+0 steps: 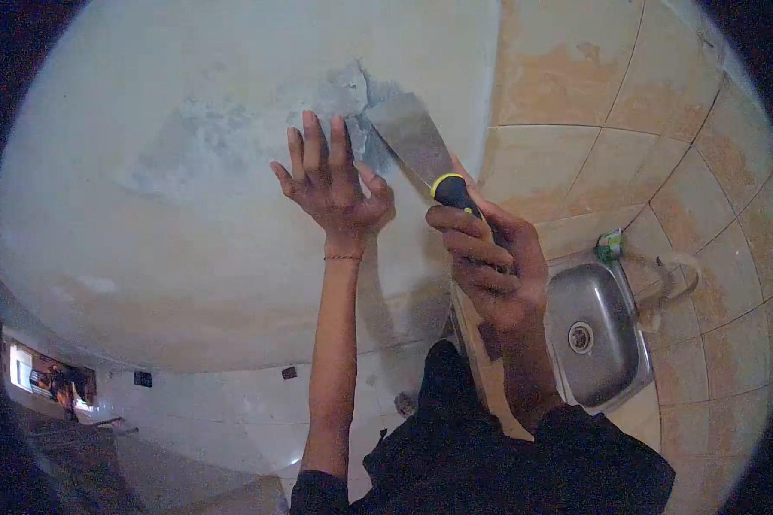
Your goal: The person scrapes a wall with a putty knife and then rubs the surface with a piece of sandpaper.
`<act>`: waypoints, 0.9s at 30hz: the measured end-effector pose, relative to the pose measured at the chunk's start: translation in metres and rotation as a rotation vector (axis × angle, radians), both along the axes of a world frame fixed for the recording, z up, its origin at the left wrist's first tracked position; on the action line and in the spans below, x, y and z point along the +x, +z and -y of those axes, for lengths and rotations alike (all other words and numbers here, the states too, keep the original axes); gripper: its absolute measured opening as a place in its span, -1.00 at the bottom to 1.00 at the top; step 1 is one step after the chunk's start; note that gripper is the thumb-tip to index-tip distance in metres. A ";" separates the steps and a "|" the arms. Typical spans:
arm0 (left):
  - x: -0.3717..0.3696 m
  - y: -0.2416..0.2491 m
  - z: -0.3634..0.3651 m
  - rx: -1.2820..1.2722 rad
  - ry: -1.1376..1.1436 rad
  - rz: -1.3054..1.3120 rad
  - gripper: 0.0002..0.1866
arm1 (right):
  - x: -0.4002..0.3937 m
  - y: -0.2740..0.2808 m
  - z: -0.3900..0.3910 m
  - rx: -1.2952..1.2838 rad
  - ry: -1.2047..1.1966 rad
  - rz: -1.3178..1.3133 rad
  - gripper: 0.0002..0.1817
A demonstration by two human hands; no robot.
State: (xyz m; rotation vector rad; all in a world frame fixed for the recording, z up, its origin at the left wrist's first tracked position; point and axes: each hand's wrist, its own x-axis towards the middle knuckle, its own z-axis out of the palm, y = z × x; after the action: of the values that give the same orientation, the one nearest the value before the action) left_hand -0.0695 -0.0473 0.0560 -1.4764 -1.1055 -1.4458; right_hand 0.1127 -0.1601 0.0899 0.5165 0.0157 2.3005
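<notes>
A wide metal scraper [410,137] with a black and yellow handle is held in my right hand [494,257], its fingers wrapped round the handle. The blade's front edge meets the wall at a patch of flaking grey paint [352,90]. To the left of the blade, my left hand [339,184] lies against the pale wall [189,257] with its fingers spread, holding nothing. Part of the flaking patch is hidden behind its fingers. A thin bracelet [343,257] circles the left wrist.
On the right, a steel sink [597,309] sits below stained beige tiles [567,86]. A green and white packet [610,245] stands at its back corner, near a faucet [683,270]. A bright window [21,367] shows at the lower left.
</notes>
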 end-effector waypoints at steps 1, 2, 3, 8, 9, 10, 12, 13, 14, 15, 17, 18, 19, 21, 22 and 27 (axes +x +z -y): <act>0.001 -0.002 0.001 -0.006 -0.003 0.006 -0.33 | 0.001 0.000 0.003 -0.012 -0.019 0.014 -0.83; 0.000 -0.002 0.002 -0.011 -0.005 0.012 -0.33 | 0.001 0.001 0.006 -0.022 -0.037 0.028 -0.83; -0.001 -0.001 0.000 -0.007 -0.005 0.014 -0.34 | 0.000 0.002 0.007 -0.023 -0.054 0.038 -0.82; -0.001 0.001 0.001 -0.003 -0.016 0.019 -0.36 | -0.004 0.005 -0.002 0.038 -0.070 0.093 -0.80; -0.001 0.000 0.002 -0.009 -0.024 0.021 -0.36 | -0.004 0.004 -0.001 0.036 -0.086 0.114 -0.73; 0.002 -0.003 0.000 -0.011 -0.011 0.017 -0.36 | 0.000 0.001 -0.001 0.010 -0.070 0.105 -0.73; 0.002 -0.003 -0.002 -0.006 0.024 0.004 -0.36 | 0.005 0.000 0.002 -0.034 -0.028 0.081 -0.73; 0.001 -0.003 -0.002 -0.001 0.021 0.004 -0.36 | 0.004 0.002 0.003 -0.016 -0.034 0.085 -0.77; 0.001 -0.004 -0.002 0.001 0.018 0.007 -0.35 | 0.004 0.004 0.004 0.000 -0.039 0.091 -0.79; 0.001 -0.004 -0.002 -0.001 0.013 0.009 -0.35 | 0.004 0.006 0.004 0.012 -0.047 0.097 -0.81; 0.000 -0.002 -0.002 0.001 -0.011 0.016 -0.34 | 0.003 0.004 0.002 0.020 -0.041 0.072 -0.83; 0.000 -0.003 0.000 -0.002 -0.023 0.018 -0.34 | 0.002 0.001 0.002 0.021 -0.038 0.058 -0.82; 0.001 -0.004 0.000 -0.007 -0.024 0.012 -0.33 | 0.004 -0.002 0.000 0.033 -0.035 0.055 -0.83; -0.001 -0.003 0.000 -0.005 -0.021 -0.004 -0.33 | 0.004 -0.005 -0.003 0.068 -0.023 0.045 -0.83; -0.002 -0.003 -0.001 -0.006 -0.003 -0.003 -0.33 | 0.003 -0.002 -0.003 0.069 -0.043 0.083 -0.81; 0.001 -0.002 -0.001 -0.028 -0.011 0.015 -0.32 | 0.002 0.001 0.002 0.009 -0.089 0.157 -0.61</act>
State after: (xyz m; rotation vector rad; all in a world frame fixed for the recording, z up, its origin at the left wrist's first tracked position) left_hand -0.0687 -0.0460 0.0536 -1.4955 -1.1327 -1.4562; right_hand 0.1144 -0.1616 0.0912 0.3330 -0.0921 2.2479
